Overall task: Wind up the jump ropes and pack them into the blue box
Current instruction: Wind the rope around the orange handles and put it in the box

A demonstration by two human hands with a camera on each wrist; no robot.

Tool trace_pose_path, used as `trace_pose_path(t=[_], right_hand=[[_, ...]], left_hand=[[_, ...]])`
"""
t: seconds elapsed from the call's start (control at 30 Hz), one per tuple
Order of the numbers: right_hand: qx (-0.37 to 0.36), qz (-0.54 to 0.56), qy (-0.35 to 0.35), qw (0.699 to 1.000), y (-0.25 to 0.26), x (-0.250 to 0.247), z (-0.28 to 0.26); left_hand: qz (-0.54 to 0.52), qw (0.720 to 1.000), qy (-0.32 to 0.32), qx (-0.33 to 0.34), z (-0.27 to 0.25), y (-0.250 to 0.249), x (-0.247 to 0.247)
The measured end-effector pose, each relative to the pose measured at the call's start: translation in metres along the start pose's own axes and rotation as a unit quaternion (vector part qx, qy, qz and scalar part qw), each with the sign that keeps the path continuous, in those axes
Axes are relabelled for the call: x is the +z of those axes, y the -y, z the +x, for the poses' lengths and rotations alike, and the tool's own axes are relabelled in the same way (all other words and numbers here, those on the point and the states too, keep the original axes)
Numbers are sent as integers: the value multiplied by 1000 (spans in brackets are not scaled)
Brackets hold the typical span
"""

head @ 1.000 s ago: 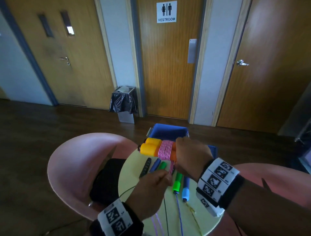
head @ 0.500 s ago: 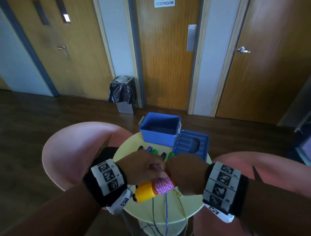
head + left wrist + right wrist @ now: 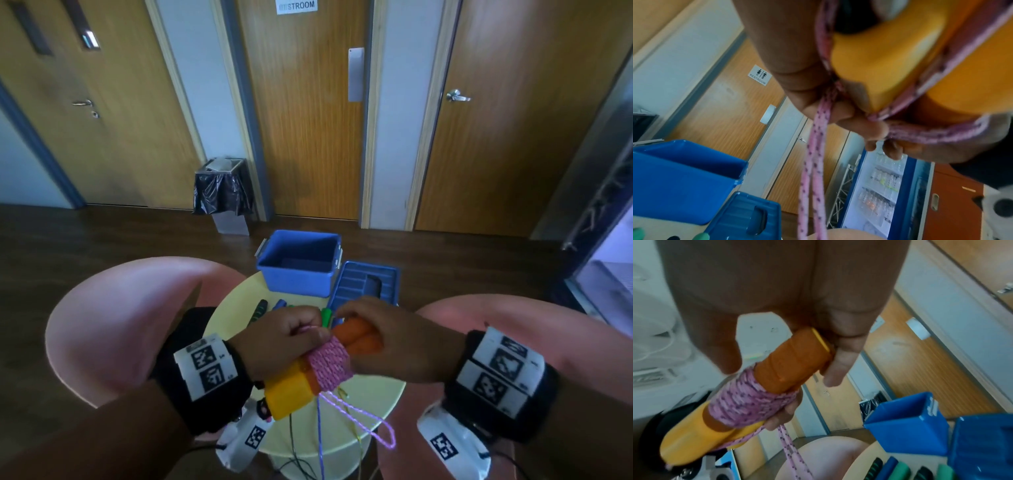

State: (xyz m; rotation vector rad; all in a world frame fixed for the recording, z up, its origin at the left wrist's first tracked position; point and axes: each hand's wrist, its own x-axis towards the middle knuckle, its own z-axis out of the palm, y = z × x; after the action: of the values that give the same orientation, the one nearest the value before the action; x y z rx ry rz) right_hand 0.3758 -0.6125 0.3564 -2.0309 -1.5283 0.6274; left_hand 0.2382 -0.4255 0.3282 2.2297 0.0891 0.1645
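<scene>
Both hands hold one jump rope above the near half of the small yellow table (image 3: 236, 308). Its two orange-and-yellow handles (image 3: 356, 337) lie side by side, bound by pink cord (image 3: 330, 366) wound round their middle. My right hand (image 3: 387, 339) grips the orange ends (image 3: 795, 360). My left hand (image 3: 284, 337) pinches the loose pink cord (image 3: 820, 123) against the yellow ends (image 3: 890, 53). A loop of cord (image 3: 370, 425) hangs below. The open blue box (image 3: 298, 274) stands at the table's far edge. More rope handles (image 3: 260, 308) lie on the table behind my hands, partly hidden.
The blue lid (image 3: 364, 286) lies flat right of the box. Pink chairs (image 3: 113, 315) flank the table on both sides. A bin with a black bag (image 3: 222, 192) stands by the wooden doors. Thin cords (image 3: 320, 445) trail off the table's near edge.
The wound handles came down from in front of the box toward me. My left hand rose from the table to the bundle and took the loose cord. The camera tilted down.
</scene>
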Motion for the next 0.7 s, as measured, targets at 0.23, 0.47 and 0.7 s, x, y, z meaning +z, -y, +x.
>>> trace_pose_path(t=[0.23, 0.47, 0.7], right_hand=[[125, 212, -74, 966, -13, 22, 9], [93, 220, -99, 966, -13, 21, 12], [80, 341, -66, 934, 3, -3, 8]], left_hand=[[22, 999, -23, -3, 2, -2, 9], [-81, 995, 27, -48, 10, 5, 3], [-211, 977, 1, -28, 9, 6, -7]])
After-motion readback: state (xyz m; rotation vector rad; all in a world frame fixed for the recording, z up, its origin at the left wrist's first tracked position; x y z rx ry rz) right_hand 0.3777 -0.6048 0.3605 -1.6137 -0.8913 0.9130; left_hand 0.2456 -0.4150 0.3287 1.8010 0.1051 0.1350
